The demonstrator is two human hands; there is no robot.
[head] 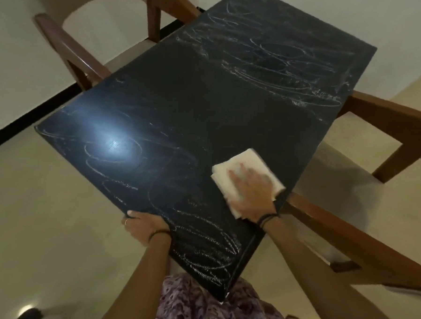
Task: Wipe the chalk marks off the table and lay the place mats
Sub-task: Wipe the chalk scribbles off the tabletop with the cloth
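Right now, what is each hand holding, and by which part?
Right hand presses flat on the folded white cloth, gripping nothing. Left hand grips the black table's near edge.

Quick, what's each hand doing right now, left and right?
Left hand: grips the table at its near edge.
Right hand: fingers flat, pressing a white cloth on the table.

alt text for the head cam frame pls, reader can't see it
A person's right hand presses a folded white cloth flat on a black table scrawled with white chalk marks, near its right edge. The left hand grips the table's near left edge. Wooden chairs stand at both sides; no place mats are in view.
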